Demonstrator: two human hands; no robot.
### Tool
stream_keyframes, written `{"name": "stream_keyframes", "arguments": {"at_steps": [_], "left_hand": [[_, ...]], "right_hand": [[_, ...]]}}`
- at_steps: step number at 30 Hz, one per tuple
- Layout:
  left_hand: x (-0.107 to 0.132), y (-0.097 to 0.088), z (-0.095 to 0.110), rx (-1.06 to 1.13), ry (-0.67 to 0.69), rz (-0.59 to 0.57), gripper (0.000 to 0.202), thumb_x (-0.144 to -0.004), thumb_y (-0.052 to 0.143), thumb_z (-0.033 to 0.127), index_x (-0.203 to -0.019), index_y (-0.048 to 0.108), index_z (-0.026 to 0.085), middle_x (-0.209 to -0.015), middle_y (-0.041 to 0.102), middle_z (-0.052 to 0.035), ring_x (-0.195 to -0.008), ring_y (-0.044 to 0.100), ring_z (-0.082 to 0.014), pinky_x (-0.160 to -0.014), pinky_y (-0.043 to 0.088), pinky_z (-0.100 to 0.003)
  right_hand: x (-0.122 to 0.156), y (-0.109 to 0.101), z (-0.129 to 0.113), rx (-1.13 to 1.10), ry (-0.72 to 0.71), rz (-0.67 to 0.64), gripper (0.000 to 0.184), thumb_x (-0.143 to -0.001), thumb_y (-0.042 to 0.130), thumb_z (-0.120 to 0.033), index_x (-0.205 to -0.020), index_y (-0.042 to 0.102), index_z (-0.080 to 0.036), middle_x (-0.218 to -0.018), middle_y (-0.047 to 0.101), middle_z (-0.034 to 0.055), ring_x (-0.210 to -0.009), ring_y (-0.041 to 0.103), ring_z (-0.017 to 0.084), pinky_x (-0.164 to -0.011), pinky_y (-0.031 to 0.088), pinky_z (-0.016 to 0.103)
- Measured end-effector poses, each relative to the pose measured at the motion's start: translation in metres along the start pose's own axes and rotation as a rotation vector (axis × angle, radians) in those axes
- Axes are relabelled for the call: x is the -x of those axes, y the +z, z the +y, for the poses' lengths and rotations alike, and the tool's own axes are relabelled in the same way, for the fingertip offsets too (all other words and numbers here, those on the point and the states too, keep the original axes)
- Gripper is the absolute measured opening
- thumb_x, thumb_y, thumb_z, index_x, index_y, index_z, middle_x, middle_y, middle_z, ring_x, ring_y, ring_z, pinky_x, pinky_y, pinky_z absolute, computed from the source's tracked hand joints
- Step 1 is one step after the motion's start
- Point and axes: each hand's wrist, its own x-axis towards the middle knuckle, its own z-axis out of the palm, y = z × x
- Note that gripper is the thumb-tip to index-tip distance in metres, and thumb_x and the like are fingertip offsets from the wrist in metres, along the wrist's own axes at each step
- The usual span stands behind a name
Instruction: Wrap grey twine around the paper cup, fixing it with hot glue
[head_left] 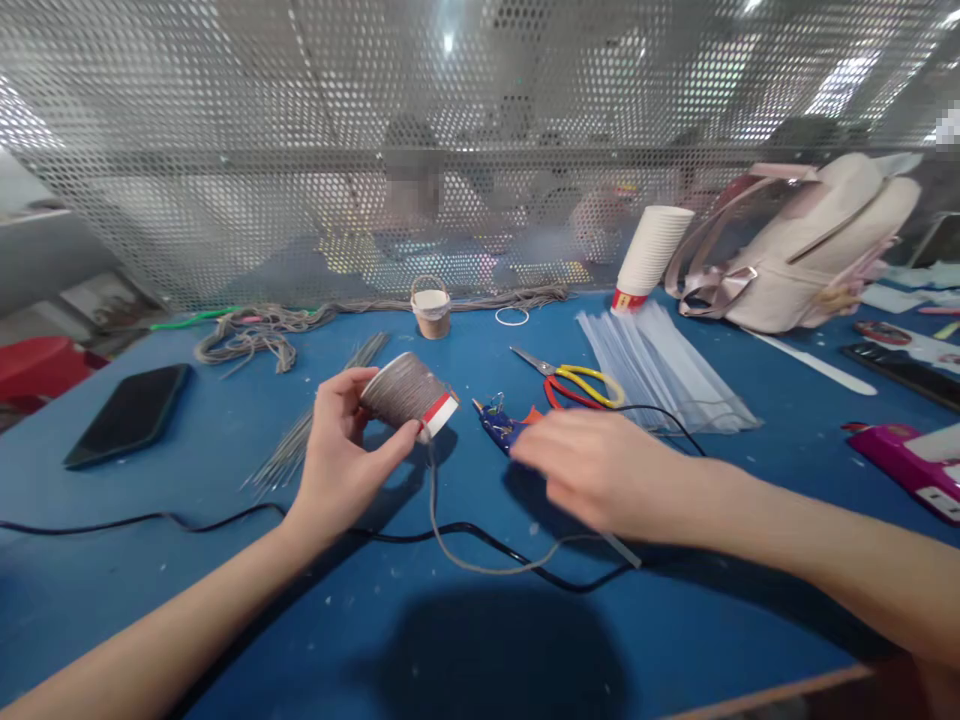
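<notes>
My left hand [341, 450] grips a spool of grey cord [405, 393] with a red and white end, held tilted above the blue table [225, 600]. A loose grey cord end [480, 560] hangs from the spool and loops across the table toward my right hand. My right hand [592, 465] is blurred by motion and lies over a blue glue gun [501, 424], whose tip shows to the left of my fingers. Whether its fingers hold the gun or the cord cannot be made out.
Yellow and red scissors [577, 382], a pile of clear glue sticks [667, 370], a stack of paper cups [649, 255], a pink backpack [810, 245], a small cup [432, 310], a black phone [131, 412], grey cord bundles [255, 335], cut grey strands [315, 420], a black cable [150, 520], a pink tool [911, 462].
</notes>
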Motion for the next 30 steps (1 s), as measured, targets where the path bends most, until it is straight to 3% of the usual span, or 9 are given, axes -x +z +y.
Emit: {"name": "stream_keyframes", "arguments": {"at_steps": [3, 9, 13, 15, 17, 20, 24, 27, 30], "left_hand": [[0.002, 0.003, -0.001, -0.009, -0.007, -0.017, 0.054, -0.062, 0.075, 0.032, -0.108, 0.048, 0.025, -0.108, 0.056, -0.0059, -0.097, 0.060, -0.0219, -0.086, 0.052, -0.040], [0.007, 0.008, 0.001, -0.042, -0.042, -0.043, 0.051, -0.065, 0.071, 0.031, -0.109, 0.048, 0.023, -0.106, 0.059, -0.0059, -0.096, 0.062, -0.0215, -0.086, 0.052, -0.040], [0.009, 0.007, 0.004, -0.051, -0.059, -0.055, 0.048, -0.065, 0.070, 0.031, -0.107, 0.048, 0.022, -0.102, 0.060, -0.0045, -0.092, 0.062, -0.0196, -0.086, 0.052, -0.039], [0.010, 0.007, 0.003, -0.053, -0.051, -0.046, 0.046, -0.064, 0.070, 0.030, -0.104, 0.049, 0.021, -0.098, 0.059, -0.0031, -0.089, 0.062, -0.0181, -0.084, 0.052, -0.037], [0.011, 0.007, 0.002, -0.057, -0.042, -0.029, 0.041, -0.064, 0.070, 0.029, -0.099, 0.049, 0.021, -0.092, 0.058, -0.0012, -0.084, 0.060, -0.0163, -0.081, 0.051, -0.035], [0.013, 0.008, 0.001, -0.066, -0.049, 0.007, 0.037, -0.063, 0.070, 0.029, -0.090, 0.046, 0.021, -0.082, 0.055, 0.0017, -0.075, 0.057, -0.0140, -0.073, 0.050, -0.031], [0.013, 0.010, 0.002, -0.084, -0.087, 0.044, 0.036, -0.061, 0.070, 0.029, -0.086, 0.045, 0.022, -0.077, 0.053, 0.0029, -0.070, 0.055, -0.0133, -0.068, 0.047, -0.029], [0.013, 0.010, 0.001, -0.088, -0.109, 0.043, 0.035, -0.061, 0.070, 0.030, -0.085, 0.045, 0.021, -0.076, 0.054, 0.0028, -0.071, 0.056, -0.0139, -0.069, 0.047, -0.030], [0.014, 0.010, -0.003, -0.108, -0.114, 0.023, 0.033, -0.063, 0.070, 0.031, -0.085, 0.046, 0.021, -0.076, 0.056, 0.0025, -0.071, 0.057, -0.0148, -0.069, 0.047, -0.031]], "right_hand": [[0.003, 0.018, 0.034, -0.007, 0.157, 0.000, 0.045, -0.071, 0.051, -0.002, -0.113, 0.064, -0.011, -0.121, 0.063, 0.0185, -0.109, 0.058, 0.030, -0.092, 0.045, 0.047], [0.000, 0.045, 0.049, 0.040, 0.210, -0.009, 0.040, -0.071, 0.045, 0.000, -0.107, 0.062, -0.008, -0.111, 0.061, 0.0202, -0.090, 0.060, 0.028, -0.078, 0.047, 0.045], [0.001, 0.043, 0.039, -0.196, 0.397, 0.281, 0.026, -0.072, 0.051, -0.009, -0.097, 0.056, -0.015, -0.105, 0.062, 0.0133, -0.095, 0.059, 0.026, -0.082, 0.046, 0.042], [0.001, 0.036, 0.028, -0.433, 0.520, 0.386, 0.034, -0.069, 0.054, -0.012, -0.102, 0.052, -0.018, -0.104, 0.063, 0.0098, -0.092, 0.060, 0.023, -0.080, 0.048, 0.038], [0.000, 0.028, 0.013, -0.615, 0.589, 0.393, 0.042, -0.065, 0.055, -0.012, -0.106, 0.052, -0.020, -0.104, 0.063, 0.0068, -0.089, 0.061, 0.021, -0.077, 0.049, 0.035], [0.000, 0.019, -0.005, -0.684, 0.598, 0.375, 0.028, -0.067, 0.051, -0.010, -0.092, 0.057, -0.022, -0.096, 0.064, 0.0031, -0.086, 0.061, 0.019, -0.079, 0.049, 0.035], [0.000, 0.020, -0.012, -0.745, 0.627, 0.554, 0.026, -0.073, 0.055, -0.015, -0.098, 0.054, -0.023, -0.088, 0.064, 0.0017, -0.076, 0.062, 0.017, -0.074, 0.051, 0.034], [-0.001, 0.024, -0.014, -0.962, 0.644, 0.478, 0.023, -0.076, 0.057, -0.022, -0.099, 0.053, -0.022, -0.094, 0.066, 0.0032, -0.059, 0.060, 0.012, -0.062, 0.052, 0.031], [-0.005, 0.024, -0.022, -0.987, 0.661, 0.344, 0.011, -0.077, 0.057, -0.025, -0.087, 0.057, -0.020, -0.081, 0.064, 0.0011, -0.049, 0.051, 0.009, -0.050, 0.045, 0.025]]}}
